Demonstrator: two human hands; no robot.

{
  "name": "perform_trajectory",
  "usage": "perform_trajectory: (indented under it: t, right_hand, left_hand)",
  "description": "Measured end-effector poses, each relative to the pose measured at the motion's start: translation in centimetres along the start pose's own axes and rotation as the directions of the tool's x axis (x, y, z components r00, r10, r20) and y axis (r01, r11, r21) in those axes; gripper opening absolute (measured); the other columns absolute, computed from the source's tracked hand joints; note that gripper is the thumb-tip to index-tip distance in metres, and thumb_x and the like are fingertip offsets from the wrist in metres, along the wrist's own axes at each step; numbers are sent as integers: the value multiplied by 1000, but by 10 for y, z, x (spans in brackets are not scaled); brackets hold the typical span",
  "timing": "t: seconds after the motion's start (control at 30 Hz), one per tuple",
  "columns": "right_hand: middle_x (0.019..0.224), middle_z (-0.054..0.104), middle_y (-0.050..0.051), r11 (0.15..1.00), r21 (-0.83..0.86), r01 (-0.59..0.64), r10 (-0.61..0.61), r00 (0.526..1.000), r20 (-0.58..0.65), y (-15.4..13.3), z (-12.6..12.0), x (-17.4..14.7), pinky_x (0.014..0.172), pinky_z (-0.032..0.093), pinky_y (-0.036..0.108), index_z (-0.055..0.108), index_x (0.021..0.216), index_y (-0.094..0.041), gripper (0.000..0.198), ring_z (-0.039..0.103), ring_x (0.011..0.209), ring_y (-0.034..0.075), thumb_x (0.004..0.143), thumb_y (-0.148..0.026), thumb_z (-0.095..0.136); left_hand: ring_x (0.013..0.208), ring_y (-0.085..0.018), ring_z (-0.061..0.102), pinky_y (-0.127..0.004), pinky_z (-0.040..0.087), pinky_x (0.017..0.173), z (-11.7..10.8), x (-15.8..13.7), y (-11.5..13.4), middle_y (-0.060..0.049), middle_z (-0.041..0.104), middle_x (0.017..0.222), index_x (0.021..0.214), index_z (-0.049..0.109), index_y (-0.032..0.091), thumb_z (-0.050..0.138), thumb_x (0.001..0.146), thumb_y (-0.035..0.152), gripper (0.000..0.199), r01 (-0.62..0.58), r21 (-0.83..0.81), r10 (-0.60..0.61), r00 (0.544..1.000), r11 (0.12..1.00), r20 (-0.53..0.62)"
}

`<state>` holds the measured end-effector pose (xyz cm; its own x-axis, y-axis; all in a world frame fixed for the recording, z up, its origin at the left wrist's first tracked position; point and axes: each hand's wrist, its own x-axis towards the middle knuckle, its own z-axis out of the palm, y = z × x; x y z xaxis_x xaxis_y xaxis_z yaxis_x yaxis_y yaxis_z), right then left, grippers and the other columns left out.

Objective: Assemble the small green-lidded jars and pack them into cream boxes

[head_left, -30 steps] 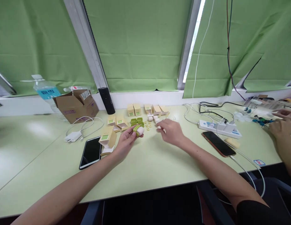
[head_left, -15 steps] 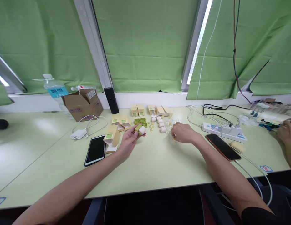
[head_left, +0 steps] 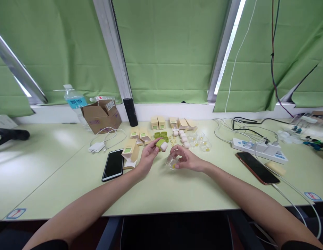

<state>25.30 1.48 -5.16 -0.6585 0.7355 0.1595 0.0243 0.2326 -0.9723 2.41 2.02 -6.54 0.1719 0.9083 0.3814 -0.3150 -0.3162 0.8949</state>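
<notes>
My left hand (head_left: 147, 156) is closed around a small white rounded block with a green sleeve (head_left: 162, 145), held just above the table. To its right, my right hand (head_left: 189, 159) grips a clear plastic cover (head_left: 171, 161) with a yellow spot at its base, between thumb and fingers. Behind the hands lie several green trays (head_left: 160, 135), tiny yellow pieces (head_left: 173, 141) and a row of white rounded blocks (head_left: 185, 144). More clear covers (head_left: 205, 147) with yellow spots are spread right of that row.
Small cream boxes (head_left: 158, 123) stand at the back and left, one open box (head_left: 130, 151) beside a tablet-like phone (head_left: 113, 165). A cardboard carton (head_left: 101, 118), black cylinder (head_left: 130, 112) and white charger (head_left: 97, 147) are further left. At right are a power strip (head_left: 259, 150) and another phone (head_left: 257, 168).
My right hand has moved left and nearer from the group of clear covers, bringing one cover with it. My left hand still holds the green and white block. The view has turned slightly left.
</notes>
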Motion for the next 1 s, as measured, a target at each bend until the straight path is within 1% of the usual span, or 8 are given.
perform_trajectory:
  t: [0.1, 0.17, 0.23, 0.37, 0.47, 0.6, 0.77, 1.0]
  right_hand:
    - [111, 68, 6, 986, 162, -30, 29, 1000, 4, 13, 8, 3, 77, 59, 33, 46, 122, -26, 61, 65, 100, 19, 75, -29, 86]
    - [111, 67, 5, 968, 250, -38, 41, 999, -5, 18, 10, 4, 78, 62, 38, 42, 126, -28, 68, 67, 102, 21, 74, -30, 87]
    - [110, 66, 4, 955, 293, -36, 45, 999, -24, 21, 11, 4, 73, 62, 37, 40, 127, -30, 74, 68, 100, 22, 71, -30, 89]
    - [105, 70, 3, 960, 277, -29, 52, 996, -78, 25, 9, 6, 61, 55, 25, 42, 127, -29, 77, 67, 85, 17, 67, -27, 90]
    - [103, 73, 3, 957, 290, -32, 62, 994, -94, 26, 7, 7, 62, 54, 26, 43, 126, -28, 77, 65, 78, 15, 66, -29, 91]
    - [100, 73, 3, 940, 342, -24, 63, 993, -103, 28, 8, 8, 64, 55, 29, 43, 125, -28, 77, 67, 77, 17, 67, -33, 93]
    - [92, 71, -2, 929, 370, -18, 66, 991, -118, 28, 9, 9, 65, 56, 30, 45, 124, -29, 73, 66, 71, 15, 69, -34, 92]
    - [88, 70, -2, 927, 374, 12, 35, 992, -120, 22, 8, 7, 67, 58, 30, 48, 124, -28, 69, 68, 80, 17, 70, -33, 91]
  left_hand:
    - [124, -30, 62, -42, 46, 110, 2, -1, 5, -12, 70, 133, 129, 71, 21, 79, 85, 48, 52, -27, 81, 26, 1000, 996, 7]
    - [130, -31, 60, -43, 45, 112, 3, -3, 8, -13, 68, 137, 129, 71, 22, 77, 87, 49, 50, -42, 124, 36, 998, 991, 45]
    - [132, -32, 59, -44, 44, 113, 3, -4, 9, -13, 67, 139, 130, 70, 22, 74, 89, 50, 50, -63, 168, 49, 995, 984, 82]
    - [138, -32, 54, -44, 40, 117, 1, -5, 9, -13, 62, 146, 132, 69, 22, 70, 92, 51, 49, -98, 245, 69, 990, 965, 125]
    - [138, -31, 54, -44, 39, 118, 0, -5, 7, -13, 62, 146, 133, 68, 23, 67, 94, 50, 47, -116, 292, 73, 985, 949, 154]
    - [136, -30, 54, -44, 40, 117, 0, -6, 5, -13, 63, 142, 134, 68, 25, 65, 97, 48, 44, -172, 353, 105, 974, 920, 202]
    - [133, -30, 55, -47, 40, 116, 0, -8, 5, -13, 63, 139, 135, 68, 26, 62, 99, 45, 41, -249, 387, 148, 951, 888, 271]
    - [133, -30, 54, -50, 40, 115, -2, -8, 2, -13, 63, 137, 137, 66, 27, 61, 100, 41, 40, -306, 374, 171, 920, 876, 352]
